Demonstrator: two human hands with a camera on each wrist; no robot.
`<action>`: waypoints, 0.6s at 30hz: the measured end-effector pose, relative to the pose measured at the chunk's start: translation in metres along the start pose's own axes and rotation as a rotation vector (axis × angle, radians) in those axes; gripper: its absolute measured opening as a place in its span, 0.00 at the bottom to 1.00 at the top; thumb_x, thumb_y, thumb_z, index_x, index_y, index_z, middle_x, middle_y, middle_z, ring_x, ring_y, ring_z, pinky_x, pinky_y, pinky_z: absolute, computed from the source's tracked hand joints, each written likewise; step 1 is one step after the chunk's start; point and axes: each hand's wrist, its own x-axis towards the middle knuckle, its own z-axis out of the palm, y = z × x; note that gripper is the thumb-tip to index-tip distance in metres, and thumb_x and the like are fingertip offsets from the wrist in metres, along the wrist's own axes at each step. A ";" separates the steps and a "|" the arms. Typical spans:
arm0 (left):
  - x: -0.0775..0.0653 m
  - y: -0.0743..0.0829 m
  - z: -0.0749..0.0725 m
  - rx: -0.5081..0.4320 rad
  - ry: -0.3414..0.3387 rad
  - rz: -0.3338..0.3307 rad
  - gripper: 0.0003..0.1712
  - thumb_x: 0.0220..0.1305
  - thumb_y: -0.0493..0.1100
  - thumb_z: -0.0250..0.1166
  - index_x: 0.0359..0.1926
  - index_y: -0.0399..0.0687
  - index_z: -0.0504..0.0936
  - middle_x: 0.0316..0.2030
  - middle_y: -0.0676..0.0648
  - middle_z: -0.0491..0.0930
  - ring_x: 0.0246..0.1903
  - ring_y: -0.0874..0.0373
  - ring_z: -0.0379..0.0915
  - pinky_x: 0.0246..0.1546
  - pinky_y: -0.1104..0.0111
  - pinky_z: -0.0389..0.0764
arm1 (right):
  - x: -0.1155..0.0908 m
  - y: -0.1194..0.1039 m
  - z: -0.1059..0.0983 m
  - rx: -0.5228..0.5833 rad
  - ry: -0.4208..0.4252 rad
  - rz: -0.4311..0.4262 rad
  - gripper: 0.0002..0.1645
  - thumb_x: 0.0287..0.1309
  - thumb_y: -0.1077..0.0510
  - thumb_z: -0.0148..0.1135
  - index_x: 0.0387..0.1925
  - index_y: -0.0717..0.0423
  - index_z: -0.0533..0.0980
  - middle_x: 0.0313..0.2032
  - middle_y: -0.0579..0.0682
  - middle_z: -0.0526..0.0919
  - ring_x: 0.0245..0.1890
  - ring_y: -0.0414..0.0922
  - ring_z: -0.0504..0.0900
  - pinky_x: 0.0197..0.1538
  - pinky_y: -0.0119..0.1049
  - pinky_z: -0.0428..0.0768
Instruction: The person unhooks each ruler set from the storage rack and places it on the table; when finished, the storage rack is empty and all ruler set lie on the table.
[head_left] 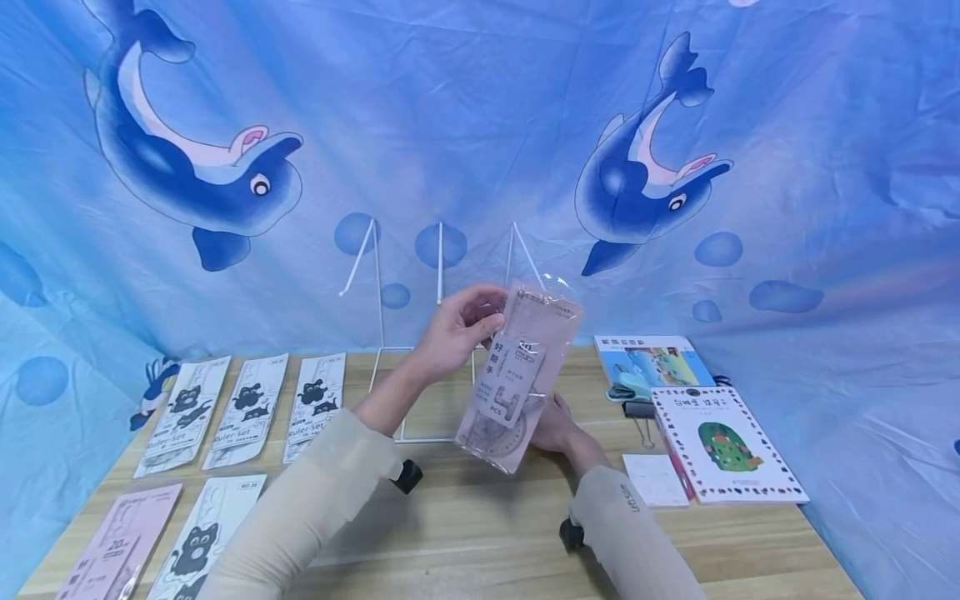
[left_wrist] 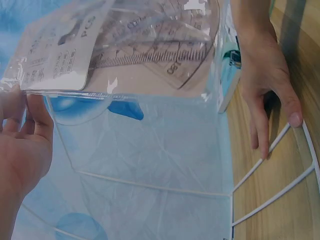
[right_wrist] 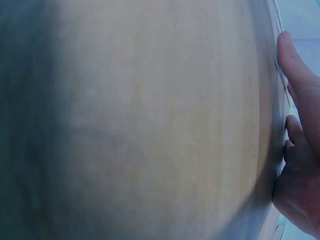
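My left hand (head_left: 457, 329) pinches the left edge of a pink ruler set packet (head_left: 551, 333), fingers behind and thumb at the edge. The packet is held tilted in front of a white wire display rack (head_left: 377, 283), with its clear top flap by the rack's right hook. In the left wrist view a protractor (left_wrist: 192, 75) shows through the clear plastic. Lower down, my right hand (left_wrist: 267, 75) reaches to the rack's base wires, its fingers and thumb spread and fairly straight, fingertips at the wires. The packet partly hides this hand in the head view.
On the left of the wooden table lie several ruler set packets: white cat-print ones (head_left: 247, 408) and a pink one (head_left: 123, 542). At the right are books (head_left: 731, 446), a teal stapler (head_left: 628, 387), a black binder clip (head_left: 639, 410) and white paper (head_left: 654, 479). A blue dolphin-print cloth (head_left: 480, 108) hangs behind.
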 end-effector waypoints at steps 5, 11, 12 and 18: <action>-0.007 0.003 0.000 0.066 -0.022 -0.021 0.18 0.65 0.33 0.59 0.56 0.40 0.75 0.40 0.35 0.80 0.29 0.61 0.76 0.28 0.63 0.84 | -0.001 -0.001 -0.002 0.045 -0.002 0.015 0.38 0.60 0.44 0.58 0.71 0.45 0.60 0.73 0.51 0.61 0.77 0.54 0.51 0.77 0.63 0.40; -0.033 -0.002 -0.014 0.126 -0.167 -0.125 0.18 0.65 0.33 0.59 0.56 0.41 0.74 0.43 0.36 0.82 0.32 0.59 0.79 0.29 0.60 0.86 | 0.001 0.002 0.000 0.069 0.010 0.017 0.47 0.55 0.38 0.63 0.72 0.39 0.56 0.74 0.47 0.60 0.77 0.52 0.51 0.77 0.63 0.40; -0.039 -0.004 -0.019 0.129 -0.196 -0.145 0.18 0.65 0.33 0.59 0.56 0.41 0.74 0.44 0.36 0.82 0.32 0.58 0.80 0.29 0.61 0.87 | 0.001 0.002 0.000 0.057 0.005 0.012 0.48 0.53 0.36 0.64 0.72 0.38 0.57 0.74 0.47 0.59 0.77 0.52 0.50 0.77 0.63 0.40; -0.087 -0.020 -0.064 0.171 -0.263 -0.272 0.18 0.64 0.34 0.59 0.55 0.44 0.73 0.44 0.37 0.80 0.31 0.56 0.81 0.29 0.59 0.88 | 0.000 0.000 -0.001 -0.006 -0.036 -0.015 0.45 0.52 0.32 0.64 0.69 0.38 0.63 0.76 0.53 0.52 0.78 0.56 0.44 0.78 0.62 0.40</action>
